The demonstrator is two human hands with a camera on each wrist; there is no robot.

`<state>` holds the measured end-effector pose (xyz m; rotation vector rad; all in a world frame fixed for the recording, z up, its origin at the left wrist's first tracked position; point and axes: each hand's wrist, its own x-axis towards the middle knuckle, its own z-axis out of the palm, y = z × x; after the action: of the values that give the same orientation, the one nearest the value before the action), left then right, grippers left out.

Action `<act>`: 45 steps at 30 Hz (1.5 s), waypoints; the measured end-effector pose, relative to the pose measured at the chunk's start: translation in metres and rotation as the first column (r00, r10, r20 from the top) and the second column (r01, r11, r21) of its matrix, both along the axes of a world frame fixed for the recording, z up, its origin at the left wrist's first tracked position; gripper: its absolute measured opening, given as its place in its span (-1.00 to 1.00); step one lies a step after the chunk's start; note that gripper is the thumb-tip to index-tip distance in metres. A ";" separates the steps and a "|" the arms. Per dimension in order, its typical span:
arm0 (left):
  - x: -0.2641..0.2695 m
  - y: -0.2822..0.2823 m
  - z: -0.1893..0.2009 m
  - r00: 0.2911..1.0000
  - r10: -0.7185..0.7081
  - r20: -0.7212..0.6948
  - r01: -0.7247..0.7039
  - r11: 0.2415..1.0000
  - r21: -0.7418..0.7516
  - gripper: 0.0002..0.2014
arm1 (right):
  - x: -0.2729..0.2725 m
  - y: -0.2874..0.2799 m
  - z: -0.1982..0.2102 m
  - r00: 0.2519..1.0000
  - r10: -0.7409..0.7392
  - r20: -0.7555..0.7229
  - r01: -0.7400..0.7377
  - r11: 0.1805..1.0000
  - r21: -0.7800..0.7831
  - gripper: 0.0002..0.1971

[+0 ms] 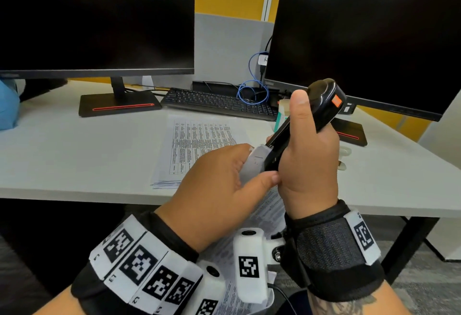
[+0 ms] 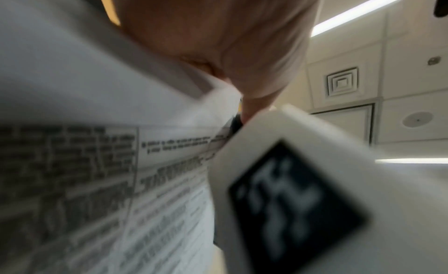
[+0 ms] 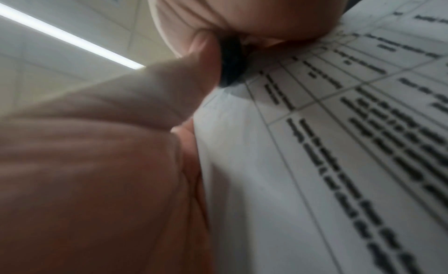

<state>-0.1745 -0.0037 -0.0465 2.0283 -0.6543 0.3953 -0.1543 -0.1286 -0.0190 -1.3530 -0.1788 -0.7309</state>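
The left wristband [image 1: 139, 264] bears square code markers with small digits beside them; a 3 and a 2 can be made out. The table text on the printed sheets [image 3: 339, 144] is too blurred to read, as is the orange label on the stapler [image 1: 321, 102].

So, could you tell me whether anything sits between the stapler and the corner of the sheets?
Nothing visible does: the left hand pinches the sheets' corner at the mouth of the stapler gripped by the right hand.
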 end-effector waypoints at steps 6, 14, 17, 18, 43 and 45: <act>0.016 0.008 -0.006 0.991 -0.012 -0.136 0.007 0.999 -0.040 -0.79 | 0.003 -0.010 -0.002 0.998 0.055 0.025 -0.058 0.991 0.124 -0.70; 0.021 0.013 -0.010 0.985 -0.042 0.167 0.098 0.934 -0.343 -0.64 | -0.005 -0.021 -0.006 0.978 -0.133 0.158 0.135 0.991 0.000 -0.65; 0.020 0.016 -0.010 0.975 -0.039 0.220 0.122 0.917 -0.379 -0.67 | -0.008 -0.023 -0.011 0.960 -0.162 0.230 0.175 0.984 -0.034 -0.64; 0.019 0.016 -0.009 0.972 -0.042 0.233 0.130 0.916 -0.380 -0.67 | -0.009 -0.023 -0.012 0.954 -0.174 0.243 0.191 0.981 -0.045 -0.61; 0.000 -0.003 0.013 0.985 -0.091 -0.148 0.016 0.897 -0.443 -0.51 | -0.018 0.008 0.016 0.999 -0.028 0.020 0.029 0.996 -0.088 -0.51; 0.000 -0.003 0.012 0.982 -0.112 -0.150 0.035 0.897 -0.440 -0.51 | -0.019 0.007 0.016 0.999 -0.040 0.037 0.044 0.994 -0.104 -0.47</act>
<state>-0.1742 -0.0065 -0.0340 1.5826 -0.4826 0.2869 -0.1737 -0.1216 -0.0030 -1.4481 -0.2197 -0.7896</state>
